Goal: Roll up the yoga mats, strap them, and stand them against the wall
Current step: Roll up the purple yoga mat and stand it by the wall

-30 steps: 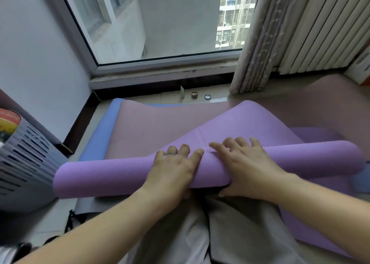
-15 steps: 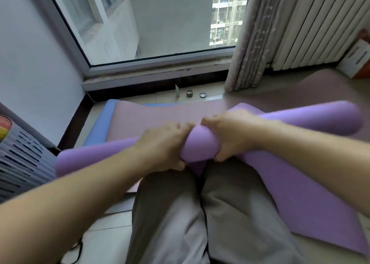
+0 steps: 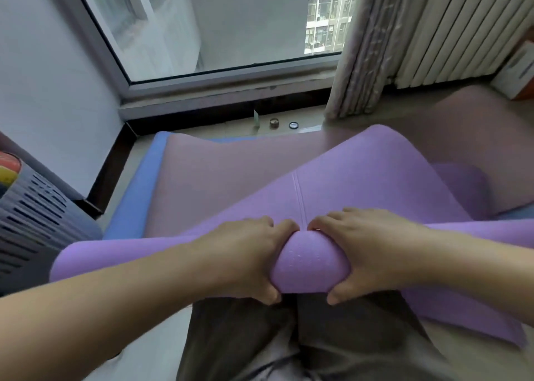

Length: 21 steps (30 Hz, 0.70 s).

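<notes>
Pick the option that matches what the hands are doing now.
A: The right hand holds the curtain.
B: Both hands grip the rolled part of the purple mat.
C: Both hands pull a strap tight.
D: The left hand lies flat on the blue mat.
B: the left hand and the right hand each curl round the rolled part of the purple mat, fingers over the top and thumbs underneath.
</notes>
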### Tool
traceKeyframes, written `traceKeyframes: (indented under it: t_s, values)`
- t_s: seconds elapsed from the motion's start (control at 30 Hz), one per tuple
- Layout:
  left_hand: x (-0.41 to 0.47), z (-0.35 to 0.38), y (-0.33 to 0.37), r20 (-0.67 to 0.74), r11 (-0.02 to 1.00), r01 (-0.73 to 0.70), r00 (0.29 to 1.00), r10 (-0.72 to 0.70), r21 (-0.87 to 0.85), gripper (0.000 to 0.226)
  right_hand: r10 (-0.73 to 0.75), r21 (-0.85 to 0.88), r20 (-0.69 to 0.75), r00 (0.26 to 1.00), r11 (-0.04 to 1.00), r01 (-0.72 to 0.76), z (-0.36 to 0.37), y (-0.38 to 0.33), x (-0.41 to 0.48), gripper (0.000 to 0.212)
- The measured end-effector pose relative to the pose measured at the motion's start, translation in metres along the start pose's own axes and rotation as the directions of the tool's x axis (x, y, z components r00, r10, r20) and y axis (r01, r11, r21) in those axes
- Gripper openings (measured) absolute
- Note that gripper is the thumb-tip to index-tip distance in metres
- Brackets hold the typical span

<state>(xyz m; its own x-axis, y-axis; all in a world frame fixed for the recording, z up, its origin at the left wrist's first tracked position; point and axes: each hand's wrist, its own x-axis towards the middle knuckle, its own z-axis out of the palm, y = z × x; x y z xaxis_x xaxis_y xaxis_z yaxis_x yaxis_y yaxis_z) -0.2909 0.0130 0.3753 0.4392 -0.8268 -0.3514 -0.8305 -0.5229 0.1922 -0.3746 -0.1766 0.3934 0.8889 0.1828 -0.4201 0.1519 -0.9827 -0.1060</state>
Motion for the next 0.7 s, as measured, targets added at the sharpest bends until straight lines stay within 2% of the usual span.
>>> traceKeyframes:
  t_s: [0.1, 0.17, 0.23, 0.3, 0.37, 0.43, 0.5, 0.53, 0.63, 0.7]
  values:
    - [0.005, 0.007, -0.005, 0.067, 0.99, 0.033, 0.997, -0.024, -0.14, 0.075, -0.061, -0.197, -0.279, 0.958, 0.98, 0.005, 0.025, -0.004, -0.02, 0.091]
    - [0.013, 0.001, -0.013, 0.162, 0.973, 0.063, 0.987, -0.026, -0.224, 0.077, -0.073, -0.232, -0.396, 0.915, 0.972, -0.023, 0.036, -0.004, -0.024, 0.099]
    - [0.021, -0.007, -0.018, 0.274, 0.961, 0.104, 0.961, -0.031, -0.256, 0.078, -0.041, -0.231, -0.372, 0.927, 0.972, -0.05, 0.042, -0.004, -0.019, 0.11]
    - [0.026, -0.014, -0.02, 0.316, 0.967, 0.131, 0.947, -0.057, -0.22, 0.08, -0.01, -0.224, -0.282, 0.959, 0.973, -0.056, 0.039, -0.005, -0.009, 0.11]
    - [0.023, -0.016, -0.018, 0.236, 0.987, 0.125, 0.967, -0.098, -0.1, 0.083, 0.014, -0.158, -0.205, 0.979, 0.986, -0.047, 0.032, -0.004, -0.002, 0.098]
    - [0.015, -0.011, -0.01, 0.033, 0.99, 0.114, 0.993, -0.117, 0.088, 0.086, 0.031, -0.116, -0.159, 0.987, 0.992, -0.049, 0.026, 0.0, 0.004, 0.09]
    - [0.007, 0.007, 0.001, -0.216, 0.955, 0.139, 0.973, -0.082, 0.261, 0.091, 0.035, -0.07, -0.125, 0.992, 0.997, -0.044, 0.022, 0.007, 0.011, 0.087]
    - [0.004, 0.016, 0.006, -0.291, 0.939, 0.163, 0.954, -0.072, 0.302, 0.096, 0.033, -0.04, -0.096, 0.995, 0.999, -0.037, 0.018, 0.009, 0.014, 0.087]
    - [0.009, 0.038, -0.001, -0.451, 0.948, 0.158, 0.892, -0.017, 0.277, 0.101, 0.022, 0.064, -0.005, 1.0, 0.998, -0.022, 0.008, 0.017, 0.025, 0.088]
    - [0.015, 0.036, -0.007, -0.41, 0.959, 0.131, 0.912, -0.017, 0.251, 0.095, 0.024, 0.043, -0.001, 1.0, 0.999, -0.024, 0.004, 0.018, 0.025, 0.092]
